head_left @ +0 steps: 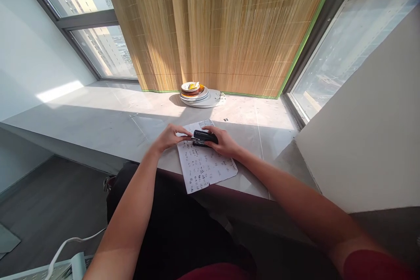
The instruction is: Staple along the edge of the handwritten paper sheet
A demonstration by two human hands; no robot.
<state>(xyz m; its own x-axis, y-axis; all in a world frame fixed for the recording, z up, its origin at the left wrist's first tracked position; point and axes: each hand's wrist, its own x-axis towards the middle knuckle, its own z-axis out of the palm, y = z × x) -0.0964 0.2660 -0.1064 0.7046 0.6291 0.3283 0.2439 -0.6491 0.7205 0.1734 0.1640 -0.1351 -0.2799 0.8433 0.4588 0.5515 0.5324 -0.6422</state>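
Observation:
A black stapler (206, 137) is held over a sheet of paper with handwriting (205, 168), which lies on the pale sill and hangs a little over its front edge. My right hand (223, 141) is wrapped round the stapler's right end. At the stapler's left end, my left hand (173, 136) has its thumb and fingertips pinched together by the metal part. Whatever small piece those fingertips hold is too small to make out.
Behind the paper, a stack of plates and bowls (194, 95) stands near a bamboo blind (223, 30). The sill (82, 124) ends at a wall on the right. A white cable (74, 239) runs at the lower left.

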